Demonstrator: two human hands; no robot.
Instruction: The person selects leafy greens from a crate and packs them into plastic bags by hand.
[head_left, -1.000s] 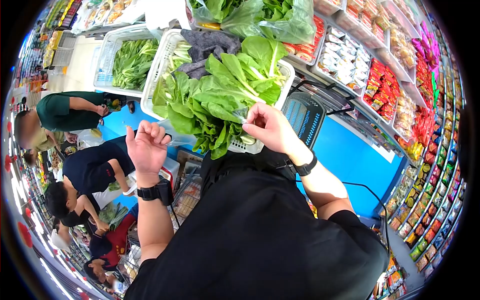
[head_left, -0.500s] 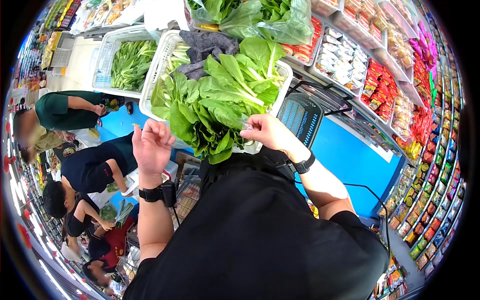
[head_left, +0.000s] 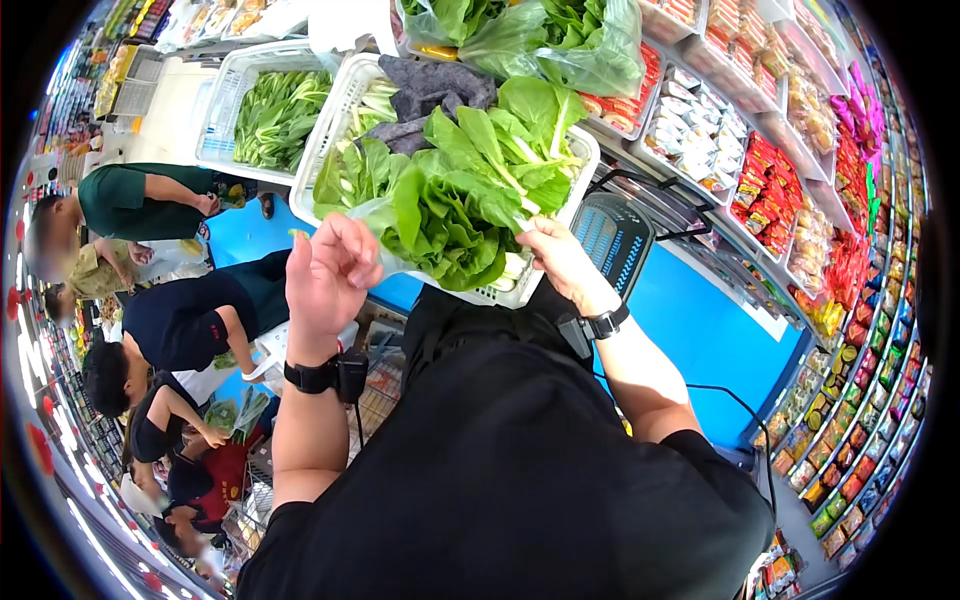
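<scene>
A bunch of leafy greens [head_left: 452, 232] lies at the near side of a white basket [head_left: 302, 190], on top of other leafy greens [head_left: 515, 140]. Clear plastic [head_left: 372, 214] shows along the bunch's left side, seemingly a thin bag around it. My right hand [head_left: 565, 265] is closed at the right edge of the bunch, pinching what looks like the same clear plastic. My left hand [head_left: 332, 280] is raised at the basket's near left corner, fingers half curled and thumb apart, close to the plastic. No object shows in it.
A dark grey cloth [head_left: 435, 95] lies in the basket. Left of it stands another white basket of greens [head_left: 285, 120]. Bagged greens [head_left: 590, 45] are behind. Packaged snacks [head_left: 765, 185] fill trays at right, beside a dark plastic basket [head_left: 610, 240]. Several people [head_left: 200, 320] stand at left.
The near bunch has lifted and turned; its leaves no longer hang over the basket's near edge. My right hand has moved right, my left slightly right and upward in view.
</scene>
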